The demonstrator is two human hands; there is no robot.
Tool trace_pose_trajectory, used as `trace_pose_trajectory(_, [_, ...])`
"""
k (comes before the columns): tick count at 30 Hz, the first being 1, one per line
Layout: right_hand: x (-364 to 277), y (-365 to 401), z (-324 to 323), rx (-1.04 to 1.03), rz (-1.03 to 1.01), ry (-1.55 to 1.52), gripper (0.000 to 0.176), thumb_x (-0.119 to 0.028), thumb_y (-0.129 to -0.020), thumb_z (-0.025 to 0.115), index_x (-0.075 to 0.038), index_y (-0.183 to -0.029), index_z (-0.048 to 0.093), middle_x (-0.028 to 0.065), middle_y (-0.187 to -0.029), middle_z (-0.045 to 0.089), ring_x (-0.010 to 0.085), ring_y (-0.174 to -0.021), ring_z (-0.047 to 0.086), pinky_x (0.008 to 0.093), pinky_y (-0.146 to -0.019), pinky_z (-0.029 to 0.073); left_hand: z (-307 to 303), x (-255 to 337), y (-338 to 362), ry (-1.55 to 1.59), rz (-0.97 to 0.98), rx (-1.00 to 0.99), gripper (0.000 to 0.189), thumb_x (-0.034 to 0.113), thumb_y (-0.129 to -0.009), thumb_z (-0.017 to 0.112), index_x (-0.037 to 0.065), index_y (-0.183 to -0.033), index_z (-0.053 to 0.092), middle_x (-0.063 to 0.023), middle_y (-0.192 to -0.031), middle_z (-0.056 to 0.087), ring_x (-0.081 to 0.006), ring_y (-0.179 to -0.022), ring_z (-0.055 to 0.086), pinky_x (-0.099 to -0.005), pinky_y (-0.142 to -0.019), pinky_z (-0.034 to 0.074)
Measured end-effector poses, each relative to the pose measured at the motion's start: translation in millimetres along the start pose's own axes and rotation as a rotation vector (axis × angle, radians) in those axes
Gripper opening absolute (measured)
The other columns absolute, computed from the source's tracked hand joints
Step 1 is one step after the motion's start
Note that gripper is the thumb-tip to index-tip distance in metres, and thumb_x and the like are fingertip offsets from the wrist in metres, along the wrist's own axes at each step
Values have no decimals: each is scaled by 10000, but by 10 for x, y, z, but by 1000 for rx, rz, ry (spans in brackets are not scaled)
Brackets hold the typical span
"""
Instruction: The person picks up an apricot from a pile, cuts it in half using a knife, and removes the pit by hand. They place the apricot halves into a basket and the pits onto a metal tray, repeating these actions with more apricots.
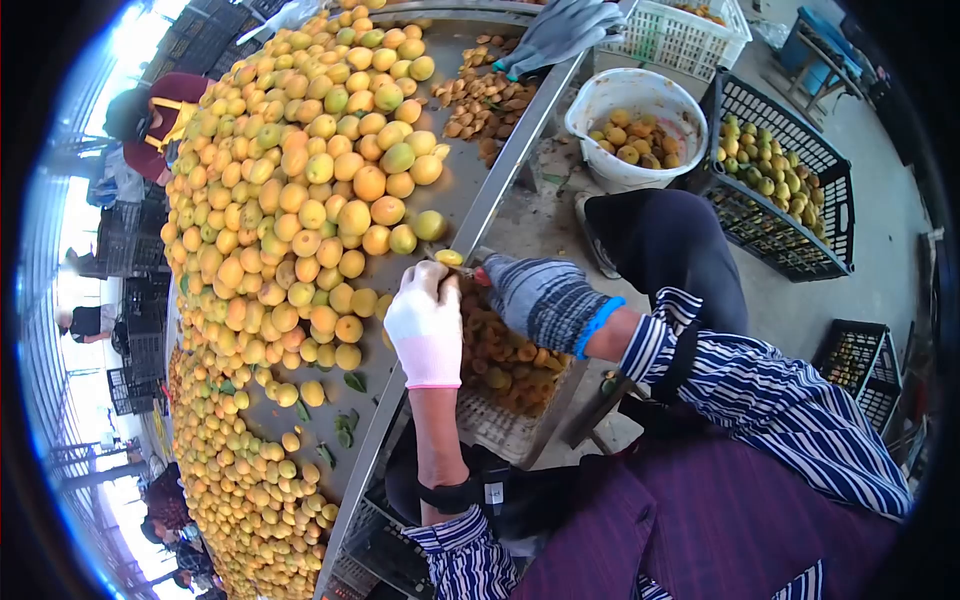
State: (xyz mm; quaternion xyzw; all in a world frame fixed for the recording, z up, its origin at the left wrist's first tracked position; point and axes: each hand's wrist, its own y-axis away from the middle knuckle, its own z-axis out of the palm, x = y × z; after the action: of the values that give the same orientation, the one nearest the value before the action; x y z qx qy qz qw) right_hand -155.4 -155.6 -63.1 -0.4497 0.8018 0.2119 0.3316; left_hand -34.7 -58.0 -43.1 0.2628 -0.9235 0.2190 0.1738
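My left hand [427, 322], in a white and pink glove, is closed on a yellow apricot [449, 257] at the metal edge of the sorting table. Close beside it, my right hand [543, 300] wears a grey striped glove with a blue cuff. Its fingers wrap round a small red-handled tool [482, 275], whose tip points at the fruit; the blade is too small to make out. A large heap of apricots [310, 200] covers the table to the left. Below my hands, a crate [490, 425] holds orange-brown apricot pieces, partly hidden by my gloves.
Brown pieces [490, 105] and grey gloves [560, 35] lie at the table's far end. A white bucket [635, 88] of fruit and a black crate [780, 115] of greener fruit stand on the right. Another person [155, 125] is across the table.
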Motion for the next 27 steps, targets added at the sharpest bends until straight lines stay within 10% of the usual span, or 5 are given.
trace_pose_trajectory(27, [-23, -333, -74, -219, -82, 158, 292, -242, -840, 499, 10, -930, 616, 232, -855, 636, 392, -852, 610, 441, -767, 479, 68, -88, -18, -60, 0, 49, 62, 123, -822, 582, 67, -847, 592, -144, -827, 608, -352, -741, 599, -420, -658, 477])
